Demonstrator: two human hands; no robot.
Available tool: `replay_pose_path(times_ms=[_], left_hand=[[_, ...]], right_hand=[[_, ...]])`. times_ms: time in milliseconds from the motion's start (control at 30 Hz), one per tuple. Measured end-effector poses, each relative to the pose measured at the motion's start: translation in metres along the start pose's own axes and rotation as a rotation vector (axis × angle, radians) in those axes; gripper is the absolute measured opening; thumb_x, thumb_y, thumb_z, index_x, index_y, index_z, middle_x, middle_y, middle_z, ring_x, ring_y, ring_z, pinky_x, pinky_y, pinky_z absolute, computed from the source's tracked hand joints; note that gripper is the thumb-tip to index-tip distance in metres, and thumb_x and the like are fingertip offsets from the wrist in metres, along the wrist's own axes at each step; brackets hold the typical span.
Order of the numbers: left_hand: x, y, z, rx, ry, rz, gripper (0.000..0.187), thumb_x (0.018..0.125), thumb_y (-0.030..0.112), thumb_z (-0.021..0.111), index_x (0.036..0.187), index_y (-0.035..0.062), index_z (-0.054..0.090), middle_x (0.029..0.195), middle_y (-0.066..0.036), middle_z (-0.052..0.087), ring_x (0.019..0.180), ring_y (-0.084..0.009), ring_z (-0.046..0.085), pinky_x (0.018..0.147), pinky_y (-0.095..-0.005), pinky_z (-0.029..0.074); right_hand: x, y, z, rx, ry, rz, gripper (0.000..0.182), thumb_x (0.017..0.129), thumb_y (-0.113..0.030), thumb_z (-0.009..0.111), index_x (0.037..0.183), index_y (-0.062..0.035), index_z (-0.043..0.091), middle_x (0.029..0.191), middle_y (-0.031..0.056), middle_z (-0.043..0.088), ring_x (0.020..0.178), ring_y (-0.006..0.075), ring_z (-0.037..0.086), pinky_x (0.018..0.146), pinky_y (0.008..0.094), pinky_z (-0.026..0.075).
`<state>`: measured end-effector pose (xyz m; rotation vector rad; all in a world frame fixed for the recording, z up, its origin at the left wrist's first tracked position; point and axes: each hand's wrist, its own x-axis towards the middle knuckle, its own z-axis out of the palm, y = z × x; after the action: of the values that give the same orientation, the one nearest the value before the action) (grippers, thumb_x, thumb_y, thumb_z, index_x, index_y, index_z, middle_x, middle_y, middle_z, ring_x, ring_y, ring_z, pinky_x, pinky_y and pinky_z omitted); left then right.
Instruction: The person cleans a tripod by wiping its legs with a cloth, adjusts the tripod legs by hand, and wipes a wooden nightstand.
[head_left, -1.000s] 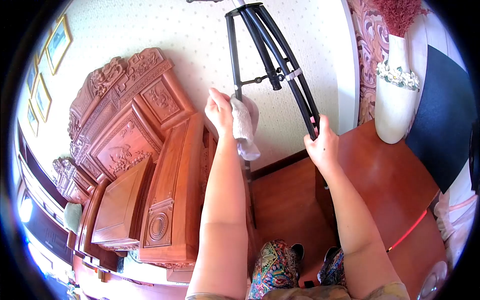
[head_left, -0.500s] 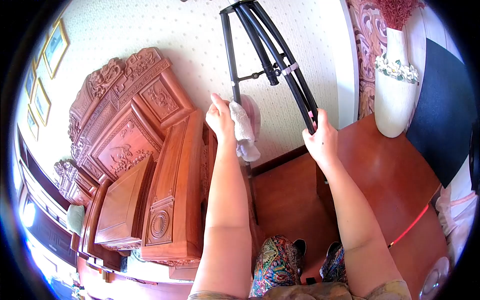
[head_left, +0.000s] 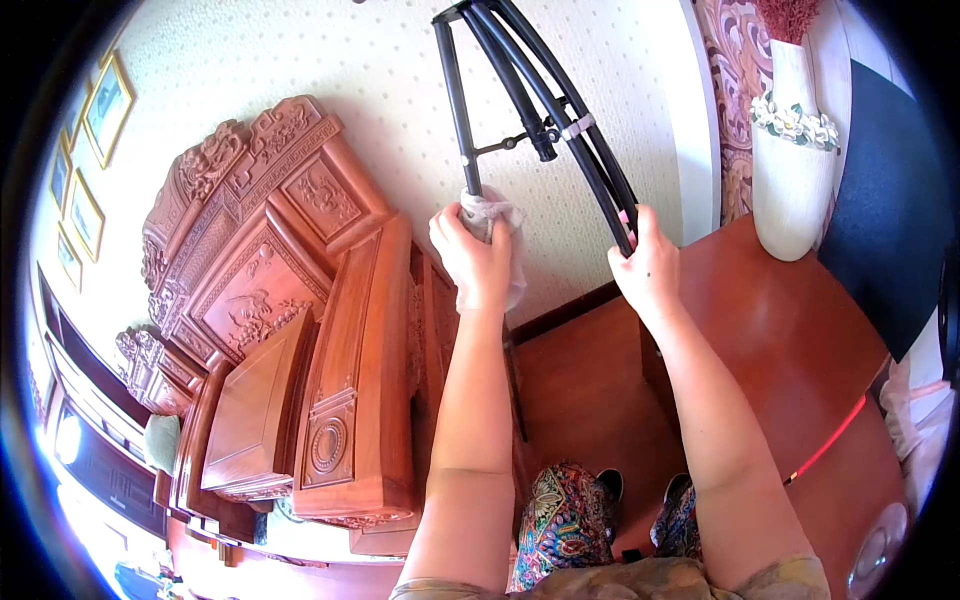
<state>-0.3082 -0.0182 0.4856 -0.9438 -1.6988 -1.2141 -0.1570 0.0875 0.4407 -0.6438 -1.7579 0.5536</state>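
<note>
A black tripod [head_left: 525,95] stands upright in front of me, its top cut off by the upper edge of the view. My left hand [head_left: 475,255] is closed on a pale grey cloth [head_left: 488,212], which is wrapped round the tripod's left leg and hangs down behind my fingers. With fingers curled round them, my right hand [head_left: 645,265] grips the lower part of the right-hand legs, just under a pink mark. A short brace with small joints links the left leg to the central column.
On the left stands a large carved wooden sofa [head_left: 350,400]. To the right, a white vase [head_left: 787,205] with dried red flowers rests on a brown wooden surface [head_left: 745,310], near a dark panel [head_left: 885,210]. Framed pictures [head_left: 108,108] hang at the far left.
My left hand has turned and closed round the tripod's left leg with the cloth, which was draped beside my fingers before. My right hand keeps its grip.
</note>
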Motion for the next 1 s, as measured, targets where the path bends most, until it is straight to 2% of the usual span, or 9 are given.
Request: replay_pose_path(times_ms=[167, 300, 433, 567, 767, 1000], left_hand=[[0.013, 0.002, 0.008, 0.081, 0.112, 0.096, 0.04, 0.066, 0.017, 0.064, 0.097, -0.0022, 0.046, 0.096, -0.018, 0.047, 0.091, -0.0334, 0.045, 0.078, -0.0405, 0.038], [0.041, 0.022, 0.004, 0.172, 0.11, 0.126, 0.04, 0.066, 0.022, 0.064, 0.093, -0.0023, 0.046, 0.09, -0.017, 0.048, 0.088, -0.0337, 0.046, 0.077, -0.0404, 0.039], [0.045, 0.024, 0.016, 0.177, 0.167, 0.075, 0.032, 0.066, 0.018, 0.062, 0.084, -0.0003, 0.043, 0.088, -0.017, 0.047, 0.086, -0.0337, 0.046, 0.074, -0.0417, 0.039], [0.041, 0.029, 0.015, 0.182, 0.08, -0.007, 0.031, 0.066, 0.017, 0.06, 0.085, 0.0, 0.041, 0.089, -0.017, 0.047, 0.086, -0.0348, 0.046, 0.074, -0.0424, 0.039], [0.035, 0.02, 0.017, 0.199, 0.066, 0.023, 0.032, 0.066, 0.017, 0.061, 0.085, 0.0003, 0.041, 0.089, -0.017, 0.047, 0.086, -0.0356, 0.046, 0.074, -0.0433, 0.038], [-0.032, -0.016, 0.005, 0.254, -0.095, -0.088, 0.034, 0.064, 0.015, 0.065, 0.086, 0.0012, 0.042, 0.088, -0.017, 0.047, 0.086, -0.0361, 0.045, 0.074, -0.0434, 0.038]], right_hand=[[0.001, -0.001, -0.002, -0.01, -0.046, 0.041, 0.041, 0.065, -0.007, 0.064, 0.099, -0.009, 0.041, 0.083, 0.0078, 0.061, 0.065, 0.0266, 0.06, 0.058, 0.038, 0.048], [0.001, -0.001, -0.001, 0.002, -0.018, 0.02, 0.041, 0.064, -0.007, 0.064, 0.099, -0.009, 0.042, 0.08, 0.0092, 0.061, 0.063, 0.0271, 0.06, 0.057, 0.0385, 0.048], [0.001, 0.002, 0.002, 0.045, 0.018, -0.002, 0.041, 0.064, -0.006, 0.063, 0.099, -0.0086, 0.043, 0.079, 0.0095, 0.06, 0.062, 0.0277, 0.059, 0.056, 0.0384, 0.048], [0.001, 0.003, 0.002, 0.02, 0.008, -0.007, 0.042, 0.064, -0.006, 0.063, 0.1, -0.0088, 0.042, 0.082, 0.009, 0.06, 0.062, 0.0268, 0.059, 0.055, 0.0382, 0.047], [0.0, 0.002, 0.001, 0.044, 0.017, -0.007, 0.041, 0.064, -0.006, 0.063, 0.1, -0.009, 0.042, 0.084, 0.0076, 0.061, 0.062, 0.0261, 0.06, 0.056, 0.0377, 0.047], [0.0, 0.005, 0.002, 0.028, 0.016, -0.021, 0.041, 0.065, -0.008, 0.063, 0.1, -0.0103, 0.041, 0.08, 0.0061, 0.062, 0.061, 0.0267, 0.06, 0.056, 0.0378, 0.047]])
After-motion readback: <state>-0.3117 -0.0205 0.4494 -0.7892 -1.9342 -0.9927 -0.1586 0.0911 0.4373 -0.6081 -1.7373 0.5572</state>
